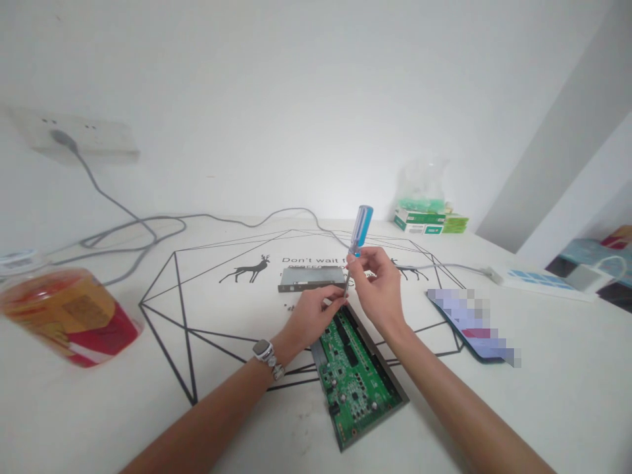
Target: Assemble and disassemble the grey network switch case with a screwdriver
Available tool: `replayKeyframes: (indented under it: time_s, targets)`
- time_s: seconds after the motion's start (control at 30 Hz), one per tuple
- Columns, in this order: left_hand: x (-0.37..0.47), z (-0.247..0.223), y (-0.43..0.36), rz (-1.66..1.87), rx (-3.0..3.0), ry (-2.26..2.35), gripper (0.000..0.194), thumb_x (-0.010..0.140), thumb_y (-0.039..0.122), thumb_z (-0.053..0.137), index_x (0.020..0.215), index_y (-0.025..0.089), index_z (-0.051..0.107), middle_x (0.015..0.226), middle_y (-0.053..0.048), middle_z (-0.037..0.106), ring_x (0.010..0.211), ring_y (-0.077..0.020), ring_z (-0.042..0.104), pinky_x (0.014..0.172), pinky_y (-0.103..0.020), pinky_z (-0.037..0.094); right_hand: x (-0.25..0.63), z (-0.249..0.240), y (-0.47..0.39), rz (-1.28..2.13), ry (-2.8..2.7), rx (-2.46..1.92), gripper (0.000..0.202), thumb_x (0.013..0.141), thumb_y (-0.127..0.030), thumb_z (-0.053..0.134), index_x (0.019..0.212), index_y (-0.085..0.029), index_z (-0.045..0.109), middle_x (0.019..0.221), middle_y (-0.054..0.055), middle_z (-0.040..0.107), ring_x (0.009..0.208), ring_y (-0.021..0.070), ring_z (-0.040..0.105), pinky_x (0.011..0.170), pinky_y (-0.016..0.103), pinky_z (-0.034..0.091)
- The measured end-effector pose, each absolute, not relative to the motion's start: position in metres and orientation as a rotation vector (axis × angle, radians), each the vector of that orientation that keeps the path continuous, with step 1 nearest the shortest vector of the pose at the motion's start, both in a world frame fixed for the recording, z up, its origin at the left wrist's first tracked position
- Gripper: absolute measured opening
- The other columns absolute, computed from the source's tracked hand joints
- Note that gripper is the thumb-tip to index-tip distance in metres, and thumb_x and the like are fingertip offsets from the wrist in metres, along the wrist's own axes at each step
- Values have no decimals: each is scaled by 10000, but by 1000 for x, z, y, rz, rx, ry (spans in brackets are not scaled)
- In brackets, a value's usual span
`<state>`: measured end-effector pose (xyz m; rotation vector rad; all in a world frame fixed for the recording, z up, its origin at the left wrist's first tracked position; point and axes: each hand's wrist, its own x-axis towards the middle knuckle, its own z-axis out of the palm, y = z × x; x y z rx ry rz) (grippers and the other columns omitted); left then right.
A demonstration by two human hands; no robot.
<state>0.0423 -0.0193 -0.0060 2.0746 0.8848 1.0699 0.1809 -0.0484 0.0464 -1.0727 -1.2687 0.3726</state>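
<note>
A screwdriver (361, 229) with a clear and blue handle stands nearly upright, tip down. My right hand (376, 283) is closed around the lower end of its handle. My left hand (318, 313) pinches near the shaft's lower end, at the far end of a green circuit board (353, 382) in a dark metal tray. Whether those fingers hold the shaft or a small part there, I cannot make out. Just behind my left hand lies a flat grey metal cover (309, 279). Several tiny dark pieces (289, 307), likely screws, lie beside it. The screwdriver's tip is hidden by my fingers.
A phone (469, 326) lies to the right, with a white power strip (538, 283) beyond it. Small green-and-white boxes (419, 220) stand against the wall. An orange-and-red plastic container (74, 319) is at the left. A grey cable (207, 216) runs along the back.
</note>
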Motion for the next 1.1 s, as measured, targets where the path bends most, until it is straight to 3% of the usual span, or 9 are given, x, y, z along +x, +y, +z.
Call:
replayKeyframes:
  time_s: [0.2, 0.3, 0.5, 0.87, 1.1]
  targets:
    - [42, -6, -19, 1054, 2117, 907, 209, 936, 230, 564, 974, 180, 763, 967, -44, 805, 876, -208, 722, 760, -290, 556, 176, 47, -47, 280, -1279, -1115, 211, 869, -415, 662, 906, -229, 569, 714, -15, 665, 695, 175, 648, 638, 294, 490]
    - [42, -6, -20, 1055, 2172, 924, 205, 939, 236, 562, 974, 180, 756, 977, -48, 804, 871, -210, 718, 782, -304, 555, 176, 47, -47, 266, -1282, -1123, 204, 882, -417, 639, 858, -229, 564, 718, -12, 640, 688, 169, 630, 593, 277, 474]
    - [42, -6, -21, 1045, 2221, 922, 193, 947, 230, 554, 990, 186, 736, 974, -44, 792, 869, -205, 709, 797, -308, 545, 179, 46, -47, 485, -1287, -982, 264, 865, -463, 669, 863, -229, 547, 794, 2, 610, 727, 168, 619, 477, 229, 448]
    - [40, -8, -16, 1018, 2408, 919, 283, 1018, 278, 447, 995, 187, 714, 961, -66, 756, 881, -222, 677, 790, -325, 499, 186, 48, -44, 763, -1365, -894, 371, 865, -573, 625, 982, -226, 565, 821, 13, 665, 649, 149, 609, 462, 236, 515]
    - [41, -6, -17, 1070, 2264, 873, 253, 989, 247, 513, 1065, 211, 752, 977, -24, 799, 892, -207, 711, 804, -295, 515, 178, 44, -44, 588, -1182, -970, 360, 791, -474, 744, 925, -227, 518, 727, -12, 623, 678, 172, 636, 456, 231, 474]
